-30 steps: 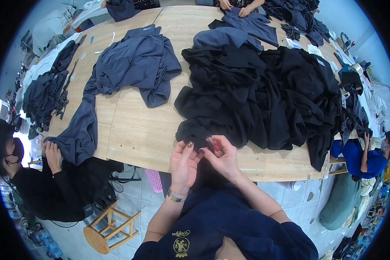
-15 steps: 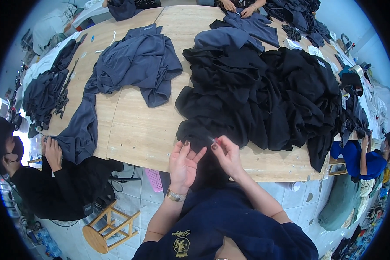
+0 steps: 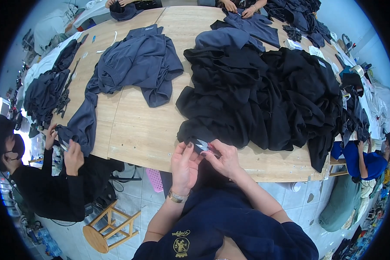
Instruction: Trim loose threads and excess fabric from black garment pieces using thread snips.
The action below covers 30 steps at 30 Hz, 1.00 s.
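Head view, from the left: the left hand [image 3: 184, 167] has its fingers curled by the near fold of the black cloth [image 3: 221, 93] – whether they pinch it is unclear – and that cloth lies ahead of both hands on the worktop [image 3: 145, 125], spreading off rightward. Just right of the left fingertips, the silver snips [image 3: 202, 144] slant blades forward and leftward over the cloth's near edge – gripped by the right hand [image 3: 226, 161].

Bare desk [image 3: 147, 130] leaves a lane between 2 obstacles: the grey garment [image 3: 136, 65] leftward, the black cloth heap [image 3: 260, 99] ahead and right.
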Each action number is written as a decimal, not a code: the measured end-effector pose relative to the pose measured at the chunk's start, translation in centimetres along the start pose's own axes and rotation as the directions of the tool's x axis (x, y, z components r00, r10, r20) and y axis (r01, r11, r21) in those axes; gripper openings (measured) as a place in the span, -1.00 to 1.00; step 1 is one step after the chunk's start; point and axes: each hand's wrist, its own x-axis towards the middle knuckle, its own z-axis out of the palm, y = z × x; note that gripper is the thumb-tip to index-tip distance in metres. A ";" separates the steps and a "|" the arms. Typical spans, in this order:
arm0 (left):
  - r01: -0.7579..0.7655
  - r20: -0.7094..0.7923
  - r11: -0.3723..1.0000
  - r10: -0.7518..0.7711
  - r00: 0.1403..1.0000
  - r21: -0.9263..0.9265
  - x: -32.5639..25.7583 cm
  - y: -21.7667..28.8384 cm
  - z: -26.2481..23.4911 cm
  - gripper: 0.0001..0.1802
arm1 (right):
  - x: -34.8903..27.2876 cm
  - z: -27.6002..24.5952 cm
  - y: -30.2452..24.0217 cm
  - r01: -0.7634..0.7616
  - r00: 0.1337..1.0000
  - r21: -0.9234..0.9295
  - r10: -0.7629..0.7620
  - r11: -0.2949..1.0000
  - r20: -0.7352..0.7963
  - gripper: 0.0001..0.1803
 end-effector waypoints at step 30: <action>-0.114 0.023 0.989 0.112 0.993 0.095 -0.1 -0.6 -0.1 -0.85 | 0.0 0.5 0.1 0.029 0.998 0.008 -0.028 1.000 -0.062 -0.68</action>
